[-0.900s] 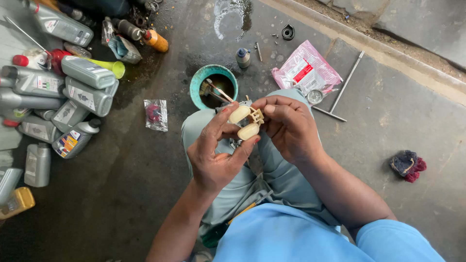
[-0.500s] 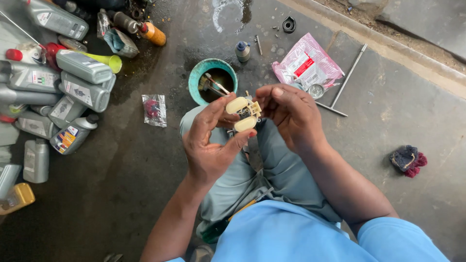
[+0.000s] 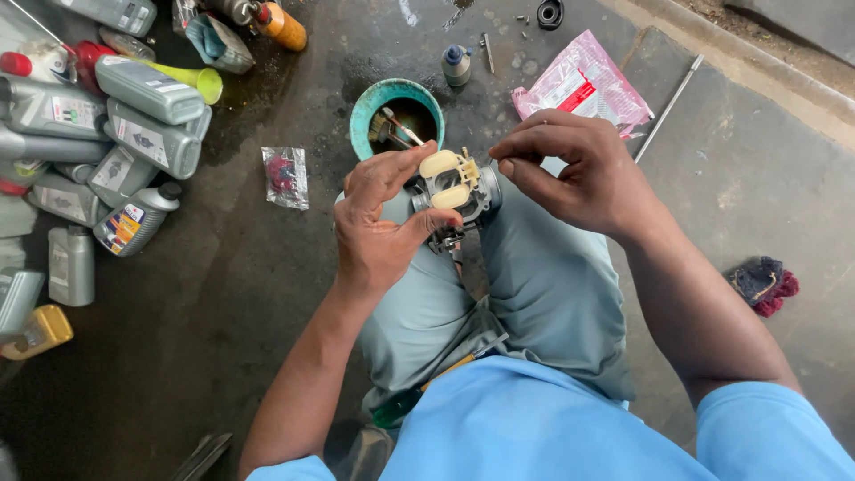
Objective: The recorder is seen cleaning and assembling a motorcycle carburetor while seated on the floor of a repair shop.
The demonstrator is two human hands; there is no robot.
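Observation:
My left hand [image 3: 378, 227] grips a small metal carburettor body [image 3: 456, 191] with two cream floats on top, held above my knees. Thumb and fingers wrap its left side. My right hand [image 3: 574, 169] hovers just right of the part, fingertips pinched together near its edge; whether they hold something tiny I cannot tell. Behind the part on the floor stands a teal bowl [image 3: 367, 111] of dark liquid with small parts and a stick in it.
Several grey oil bottles [image 3: 147, 89] lie heaped at the left with a yellow funnel [image 3: 198, 80]. A small plastic bag [image 3: 285, 176] holds a red part; a pink-and-clear packet [image 3: 583, 85] and a metal rod [image 3: 668, 102] lie at the right. A dark red rag [image 3: 764, 285] sits at the far right.
My right hand has drawn back from the carburettor to its right side. The left hand has turned the part so the floats face up more plainly.

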